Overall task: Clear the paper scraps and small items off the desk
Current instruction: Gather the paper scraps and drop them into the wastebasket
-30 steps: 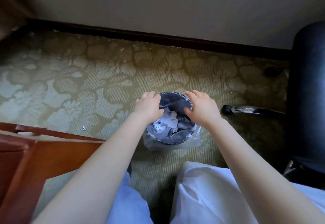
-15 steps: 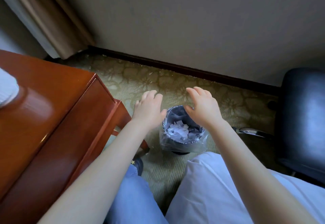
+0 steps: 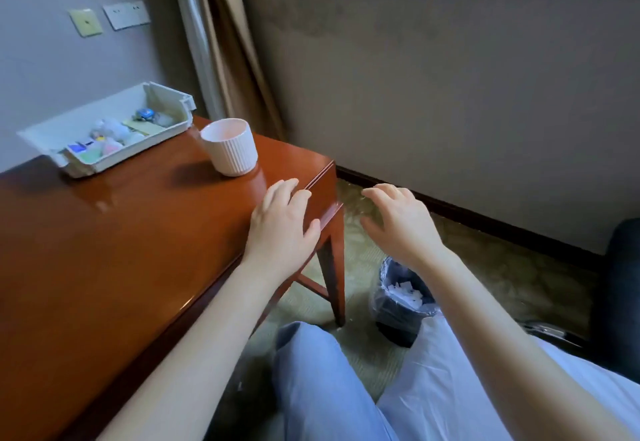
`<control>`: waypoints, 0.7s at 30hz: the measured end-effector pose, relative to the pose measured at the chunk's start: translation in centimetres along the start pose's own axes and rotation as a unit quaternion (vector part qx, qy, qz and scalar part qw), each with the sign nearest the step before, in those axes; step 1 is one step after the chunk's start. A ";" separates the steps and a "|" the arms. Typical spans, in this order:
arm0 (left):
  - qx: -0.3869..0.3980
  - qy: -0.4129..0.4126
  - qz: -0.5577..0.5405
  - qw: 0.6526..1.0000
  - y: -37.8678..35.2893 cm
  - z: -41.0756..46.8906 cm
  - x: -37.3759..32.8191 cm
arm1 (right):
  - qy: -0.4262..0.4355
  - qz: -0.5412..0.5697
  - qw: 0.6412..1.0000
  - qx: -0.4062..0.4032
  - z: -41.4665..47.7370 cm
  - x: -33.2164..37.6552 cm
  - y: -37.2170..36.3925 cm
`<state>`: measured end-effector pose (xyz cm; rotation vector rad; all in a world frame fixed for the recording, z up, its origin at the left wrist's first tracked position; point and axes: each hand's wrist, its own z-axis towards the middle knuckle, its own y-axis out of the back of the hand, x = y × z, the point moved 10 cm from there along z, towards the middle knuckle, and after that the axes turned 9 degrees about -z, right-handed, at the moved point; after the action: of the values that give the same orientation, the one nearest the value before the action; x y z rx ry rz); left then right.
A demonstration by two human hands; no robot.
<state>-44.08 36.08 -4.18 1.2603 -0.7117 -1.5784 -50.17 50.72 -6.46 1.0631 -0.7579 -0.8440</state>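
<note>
fingers of the left hand (image 3: 280,224) are spread and loose, grasping nothing, over the near corner of the desk (image 3: 114,232). the right hand (image 3: 401,222) is likewise unclenched and empty, past the desk's edge, above the carpet. below its wrist stands the lined bin (image 3: 403,296) with paper scraps (image 3: 407,293) inside. beyond the left fingertips sits a ribbed white cup (image 3: 230,146); further left of it, a white tray (image 3: 107,127) holds small items (image 3: 110,137)
</note>
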 end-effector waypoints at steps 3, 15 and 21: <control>-0.048 0.030 0.024 0.998 5.3 -2.5 3.2 | 0.066 0.014 0.998 -0.013 0.3 6.3 1.2; -0.156 0.247 0.094 0.952 20.8 -15.2 20.0 | 0.290 0.093 0.953 -0.010 2.4 31.7 2.9; -0.181 0.337 0.116 0.917 24.7 -22.5 26.1 | 0.368 0.127 0.920 0.039 0.1 43.0 0.9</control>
<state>-15.02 5.50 0.57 1.2679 -0.1096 -0.9245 -29.61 13.46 -0.31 1.2093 -0.2734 -0.1488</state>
